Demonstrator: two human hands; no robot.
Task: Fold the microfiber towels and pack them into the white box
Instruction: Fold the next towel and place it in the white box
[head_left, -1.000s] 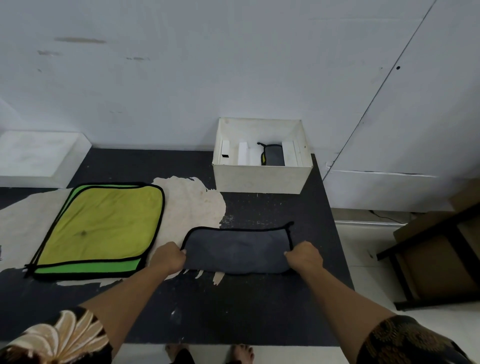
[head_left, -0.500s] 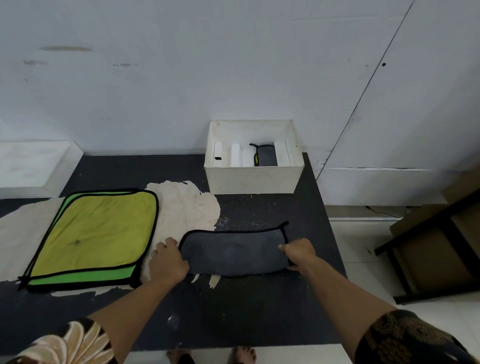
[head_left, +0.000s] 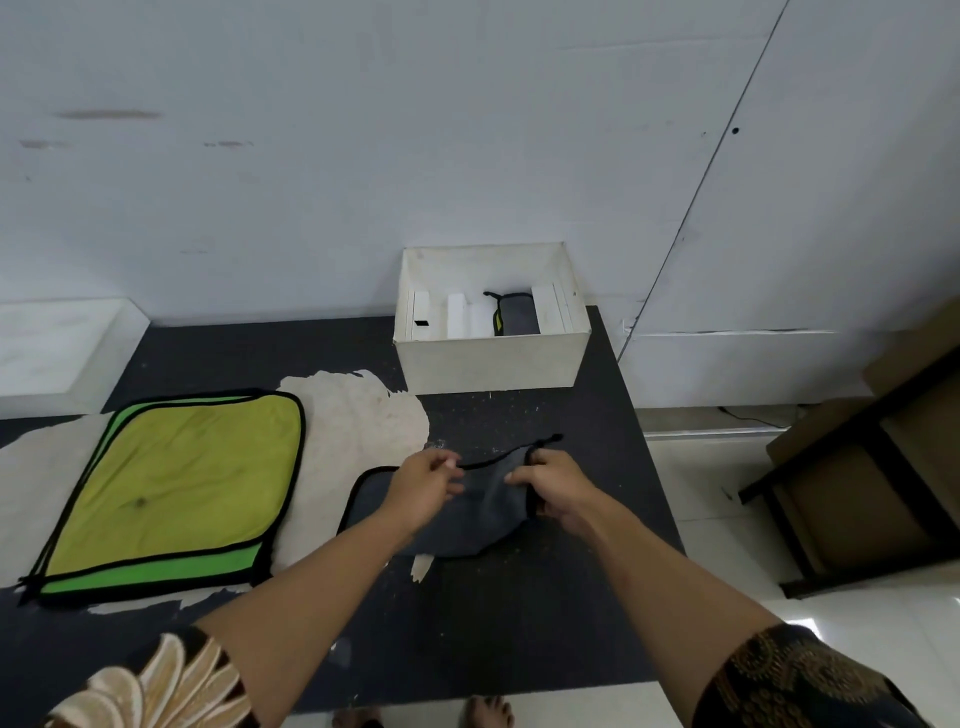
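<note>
Occupying the lower half of the view, a dark table (head_left: 519, 623) stands against a pale wall (head_left: 363, 156). Its surface is worn, with a pale peeled patch (head_left: 358, 415) near the middle left.

The yellow-green towels (head_left: 171, 483) lie flat on the left of the table, the yellow one stacked over a brighter green one, both edged in black. They are unfolded and well apart from both hands.

The white box (head_left: 493, 364) sits at the far edge of the table against the wall, open at the top. White dividers (head_left: 457, 317) stand inside it.

The grey towel (head_left: 483, 514) lies on the table in front of the box, near the right edge. Its left part rests flat; its right end is raised off the surface and bent toward the middle.

The left hand (head_left: 423, 486) is over the towel's middle, fingers curled, with the fingertips pinching the far black-trimmed edge. The right hand (head_left: 558, 483) grips the raised right end, fingers and thumb curled round the black trim there.

A folded towel (head_left: 517, 319), grey with a yellow strip showing, is packed upright in the box between the dividers on the right.
</note>
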